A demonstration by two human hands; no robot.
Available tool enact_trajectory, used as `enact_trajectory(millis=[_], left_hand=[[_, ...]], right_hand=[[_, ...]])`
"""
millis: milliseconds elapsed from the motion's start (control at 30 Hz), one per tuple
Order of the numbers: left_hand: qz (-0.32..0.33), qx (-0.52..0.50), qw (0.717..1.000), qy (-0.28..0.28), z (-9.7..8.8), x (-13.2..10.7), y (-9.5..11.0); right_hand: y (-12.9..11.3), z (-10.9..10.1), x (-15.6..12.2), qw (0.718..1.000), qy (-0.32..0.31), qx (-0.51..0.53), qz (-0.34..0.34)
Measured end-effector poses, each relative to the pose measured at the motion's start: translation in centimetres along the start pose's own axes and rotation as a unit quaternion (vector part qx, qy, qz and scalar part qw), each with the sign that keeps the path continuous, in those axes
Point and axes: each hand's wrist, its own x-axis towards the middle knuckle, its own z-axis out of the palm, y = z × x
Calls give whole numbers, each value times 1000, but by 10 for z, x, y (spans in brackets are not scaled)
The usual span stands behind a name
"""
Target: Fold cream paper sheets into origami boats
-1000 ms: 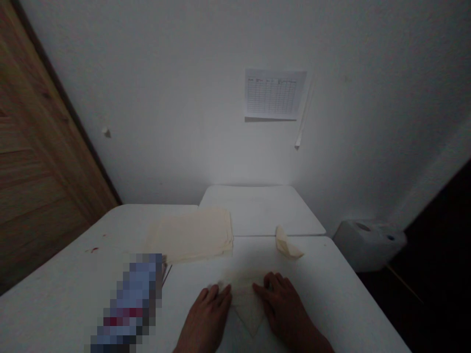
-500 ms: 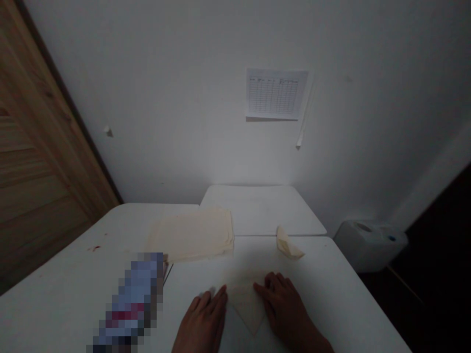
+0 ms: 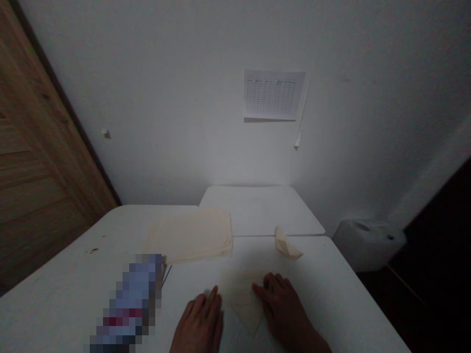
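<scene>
A thin, pale triangular sheet [image 3: 245,304] lies flat on the white table [image 3: 331,299], its point towards me. My right hand [image 3: 283,306] rests palm down at its right edge, fingertips touching it and holding nothing. My left hand [image 3: 198,326] lies flat just left of the sheet, fingers apart and close to its left edge. Behind them is a cream stack of thin sheets [image 3: 189,235], and a small folded pale piece [image 3: 287,243] sits further right. The sheet's upper part is dim and hard to make out.
A pixelated, unidentifiable object [image 3: 134,296] stands left of my left hand, with thin dark sticks [image 3: 166,276] beside it. A second white table [image 3: 257,208] adjoins at the back. A wooden door [image 3: 44,147] lies left, a white container [image 3: 368,245] right.
My left hand has slid back and to the left, away from the sheet. My right hand has stayed almost still at the sheet's right edge.
</scene>
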Motion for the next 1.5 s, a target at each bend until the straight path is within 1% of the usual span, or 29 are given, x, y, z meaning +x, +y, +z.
enact_trajectory(millis=[67,133,167,267,333,433,500,533,600,733,833,1033,1167,1367,1433,1500], left_hand=[[14,16,999,27,1,-1,1],[57,12,997,44,1,0,3],[83,1,996,43,0,2,5],[140,-44,989,6,-3,10,15],[151,-75,985,-36,-4,16,22],[147,-106,979,-97,-3,22,30],[141,-116,976,-116,-1,24,31],[137,-120,976,-117,-1,23,30],[126,-123,979,-103,2,21,28],[90,-103,989,-58,7,11,22],[70,-78,994,-35,7,4,17],[34,-58,998,-21,-3,0,11],[31,-57,998,-21,-4,0,11],[30,-40,999,-10,0,1,10],[27,-39,999,3,-1,2,9],[11,-42,999,26,-3,5,9]], right_hand=[[1,2,0,1000,-2,-2,-2],[2,3,0,1000,-1,-6,-6],[2,3,0,1000,0,-9,-7],[0,3,0,1000,2,-16,-4],[-2,1,1,1000,-2,-25,-1],[-5,-1,1,999,-6,-41,4],[-7,-1,1,999,-4,-47,6],[-7,0,1,999,-3,-50,7],[-6,4,0,998,-1,-59,13],[-1,11,-5,996,4,-80,36],[7,11,-12,994,17,-88,55],[30,6,-29,990,62,-102,75],[41,4,-36,988,76,-106,86],[44,1,-36,989,83,-88,81],[48,1,-34,989,98,-73,82],[52,2,-31,988,115,-54,84]])
